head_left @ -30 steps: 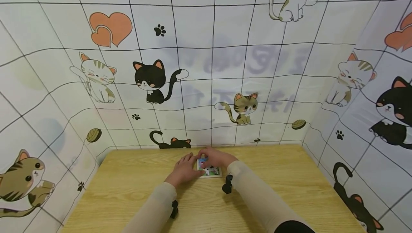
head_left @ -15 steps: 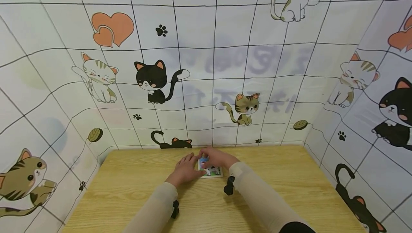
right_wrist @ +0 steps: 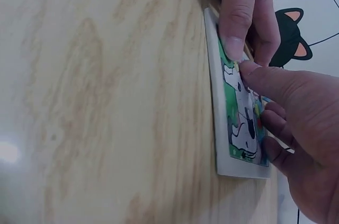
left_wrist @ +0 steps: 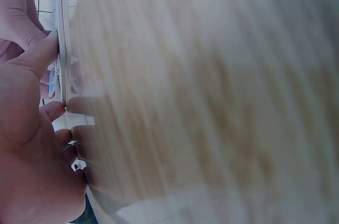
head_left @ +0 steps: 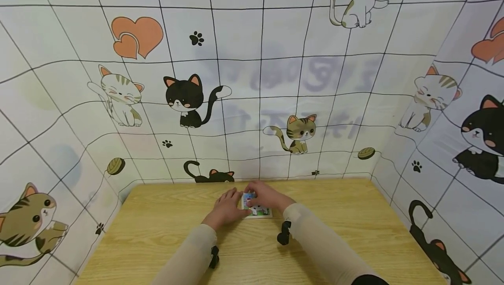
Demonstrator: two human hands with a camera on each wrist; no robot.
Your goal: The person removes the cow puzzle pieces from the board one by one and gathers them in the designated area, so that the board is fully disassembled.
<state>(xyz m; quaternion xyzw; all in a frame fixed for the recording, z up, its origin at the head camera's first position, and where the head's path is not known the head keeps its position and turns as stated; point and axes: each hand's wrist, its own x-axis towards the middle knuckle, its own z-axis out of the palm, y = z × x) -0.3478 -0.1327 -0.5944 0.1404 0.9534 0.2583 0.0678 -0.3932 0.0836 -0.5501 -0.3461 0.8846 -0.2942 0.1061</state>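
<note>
The small picture board (head_left: 260, 213) lies on the surface (head_left: 165, 224), near its far edge, between your hands. Your left hand (head_left: 227, 207) is loosely spread, its thumb on the board's left side; your right hand (head_left: 267, 195) is bent over the picture (right_wrist: 243, 131), and I cannot tell whether it pinches anything. If your left thumb slackens, the board could skid; uneven pressure from your right might shift the picture within its pale rim (right_wrist: 219, 102).

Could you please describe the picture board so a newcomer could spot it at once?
Find the table before the cat-print backdrop. Near the middle of its far side, a left hand and right hand meet over the board. Its pale border and picture of a black-and-white animal on green set it apart from the plain table.
</note>
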